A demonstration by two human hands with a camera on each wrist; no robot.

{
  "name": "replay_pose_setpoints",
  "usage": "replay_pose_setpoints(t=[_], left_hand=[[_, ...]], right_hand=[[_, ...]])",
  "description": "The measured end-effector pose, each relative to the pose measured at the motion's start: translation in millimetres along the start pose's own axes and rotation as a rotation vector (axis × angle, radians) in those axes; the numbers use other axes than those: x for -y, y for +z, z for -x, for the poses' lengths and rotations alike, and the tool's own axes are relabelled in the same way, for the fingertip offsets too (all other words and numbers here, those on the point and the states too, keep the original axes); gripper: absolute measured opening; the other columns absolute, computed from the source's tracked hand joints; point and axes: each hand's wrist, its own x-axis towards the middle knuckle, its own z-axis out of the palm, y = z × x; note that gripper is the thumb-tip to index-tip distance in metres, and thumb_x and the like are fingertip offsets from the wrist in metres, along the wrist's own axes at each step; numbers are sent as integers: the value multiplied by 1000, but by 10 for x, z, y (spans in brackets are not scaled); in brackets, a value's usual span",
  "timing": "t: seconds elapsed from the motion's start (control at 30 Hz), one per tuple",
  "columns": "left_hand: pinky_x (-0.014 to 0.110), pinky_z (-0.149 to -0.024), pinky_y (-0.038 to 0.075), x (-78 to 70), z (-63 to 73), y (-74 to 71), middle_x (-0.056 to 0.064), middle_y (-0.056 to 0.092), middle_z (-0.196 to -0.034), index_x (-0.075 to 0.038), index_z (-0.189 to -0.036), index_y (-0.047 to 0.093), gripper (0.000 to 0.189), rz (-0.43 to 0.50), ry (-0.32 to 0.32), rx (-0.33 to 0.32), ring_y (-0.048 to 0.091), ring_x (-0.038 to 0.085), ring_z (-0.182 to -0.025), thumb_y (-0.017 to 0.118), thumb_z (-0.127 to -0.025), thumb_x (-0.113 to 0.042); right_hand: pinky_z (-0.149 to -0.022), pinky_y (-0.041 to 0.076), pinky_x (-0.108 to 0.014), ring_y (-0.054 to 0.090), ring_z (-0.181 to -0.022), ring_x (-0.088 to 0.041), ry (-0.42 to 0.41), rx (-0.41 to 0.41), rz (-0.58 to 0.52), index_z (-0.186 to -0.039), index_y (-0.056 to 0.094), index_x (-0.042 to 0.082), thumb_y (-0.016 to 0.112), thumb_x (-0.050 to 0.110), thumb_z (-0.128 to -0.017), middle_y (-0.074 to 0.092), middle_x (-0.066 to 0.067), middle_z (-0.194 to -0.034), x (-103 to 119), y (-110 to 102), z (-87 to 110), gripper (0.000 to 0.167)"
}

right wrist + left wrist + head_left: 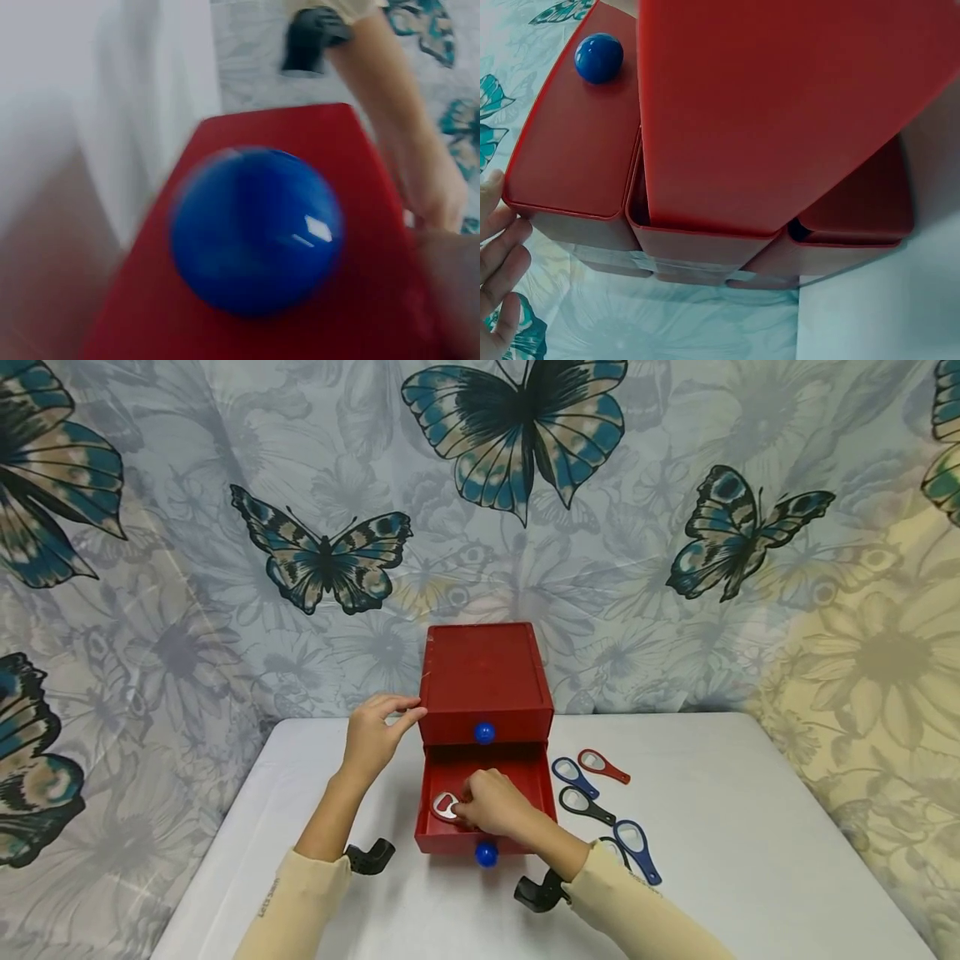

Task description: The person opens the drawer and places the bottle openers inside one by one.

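A red drawer cabinet [487,668] stands on the table with a lower drawer [523,777] pulled out. Inside that drawer lies a small magnifying glass [444,807] with a red rim. My right hand [497,803] reaches into the drawer and pinches its handle end, which the fingers mostly hide. My left hand [375,735] touches the cabinet's upper left front edge with its fingertips, fingers fairly straight. In the left wrist view, the fingers [502,262] lie beside the top section. A blue knob [255,232] on the drawer front fills the right wrist view, blurred.
Right of the cabinet lie several magnifying glasses: a red one [603,766], a blue one [587,785], a black one [596,812] and another blue one [647,864], some overlapping. The top drawer's blue knob [485,732] sits above the pulled-out drawer. A butterfly-print cloth [600,652] hangs behind the white table [712,793].
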Motion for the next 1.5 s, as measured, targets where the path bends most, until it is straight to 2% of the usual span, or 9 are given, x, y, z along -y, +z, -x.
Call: replay_pose_setpoints(t=[0.17,0.3,0.47,0.63,0.8,0.9,1.03,1.27,1.5], left_hand=[[42,-75,52,-18,-11,15,8,76,-89,-6,-97,78,23,-42,30,-13,67,24,-87,80,-79,-20],[43,-75,52,-19,-12,34,9,75,-88,-5,-97,78,22,7,2,-3,66,24,-84,79,-80,-19],[44,-76,54,2,-9,58,11,74,-89,-4,-97,76,20,92,-55,15,65,24,-82,78,-82,-17],[33,-76,53,9,-2,57,10,74,-93,-5,-99,76,20,136,-110,16,64,22,-81,77,-83,-18],[26,-76,53,4,8,50,11,73,-94,-5,-102,76,23,187,-145,12,65,23,-80,77,-84,-19],[26,-79,54,7,14,55,11,73,-97,-5,-104,75,25,211,-173,24,67,24,-83,77,-84,-20],[29,-86,55,16,23,65,14,72,-104,-2,-108,73,27,255,-235,45,67,20,-88,76,-85,-17],[20,-81,54,-155,17,-5,23,68,-107,8,-109,69,26,320,-317,61,62,0,-83,73,-86,-6],[17,-79,53,-323,38,-52,25,68,-106,10,-108,68,26,317,-300,47,61,-3,-83,71,-87,-5]], right_hand=[[-75,55,-30,64,-86,-16,-141,59,-17,-104,75,2,71,25,-88,74,-7,-95,-104,-357,152,28],[-74,53,-25,62,-88,-15,-197,87,-75,-107,73,3,69,27,-90,72,-6,-100,-281,-754,323,30],[-72,54,-23,64,-85,-13,-137,68,-153,-109,71,2,64,24,-94,72,-6,-99,-645,-1200,446,27],[-50,44,-23,51,-57,-10,3,149,-222,-102,70,0,61,21,-95,61,-5,-73,-1080,-1402,398,24],[-58,49,-28,57,-65,-19,144,144,-185,-101,70,-5,62,22,-94,64,-7,-75,-1547,-1339,250,29],[-69,53,-34,63,-84,-28,227,72,-111,-105,69,-7,64,22,-92,71,-16,-91,-1801,-1228,181,33],[-74,53,-41,64,-87,-32,289,-29,12,-106,66,-11,68,21,-88,70,-24,-99,-2096,-1049,107,37],[-75,51,-47,60,-78,-32,243,-142,244,-89,66,-11,76,14,-77,65,-21,-82,-2402,-747,33,30],[-66,48,-43,55,-68,-25,243,-162,224,-74,64,-3,73,7,-74,62,-12,-70,-2409,-699,9,13]])
